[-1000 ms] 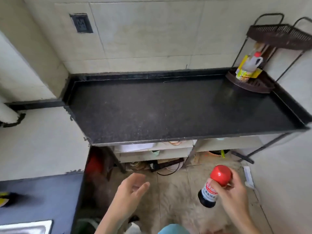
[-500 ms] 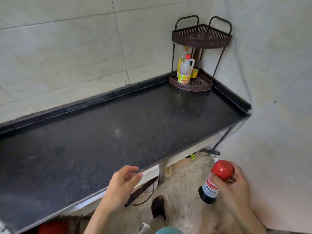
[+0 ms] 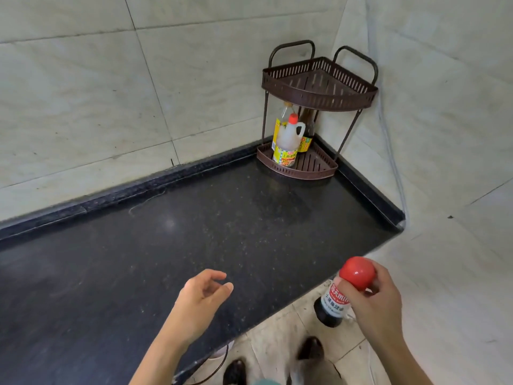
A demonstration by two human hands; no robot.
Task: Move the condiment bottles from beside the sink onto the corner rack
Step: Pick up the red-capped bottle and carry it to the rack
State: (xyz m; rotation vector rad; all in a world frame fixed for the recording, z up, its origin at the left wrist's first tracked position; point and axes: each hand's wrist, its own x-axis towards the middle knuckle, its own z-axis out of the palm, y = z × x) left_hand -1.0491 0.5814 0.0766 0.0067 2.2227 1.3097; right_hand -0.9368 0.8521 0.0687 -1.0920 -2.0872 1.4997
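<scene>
Since half a second ago the view has closed in on the counter, so the rack looks nearer, and the left hand, which was at the counter's near edge, now hovers over the slab; the right hand has carried its bottle up to the level of that edge.

The right hand (image 3: 374,300) has its thumb and fingers curled round the neck of the dark bottle (image 3: 333,304), just below the round red cap (image 3: 356,273); the bottle is tilted, base down and to the left, and hangs over the floor (image 3: 277,337) just off the near right edge of the black countertop (image 3: 194,240), touching nothing but the hand; its white and red label faces the camera. The left hand (image 3: 201,297) holds nothing; its fingers are loosely curled, thumb and forefinger apart, above the near part of the countertop.

Well apart from both hands, in the far right corner where the tiled walls (image 3: 111,93) meet, stands the corner rack (image 3: 319,100); its upper tier holds nothing that can be seen; on its lower tier (image 3: 311,170) stand, upright and close together, a white jug (image 3: 287,137) with a red cap, a clear bottle (image 3: 286,108) with a yellow label behind it, and a dark-necked bottle (image 3: 308,129) to the right. Two dark shoes (image 3: 234,370) show on the floor at the near edge.
</scene>
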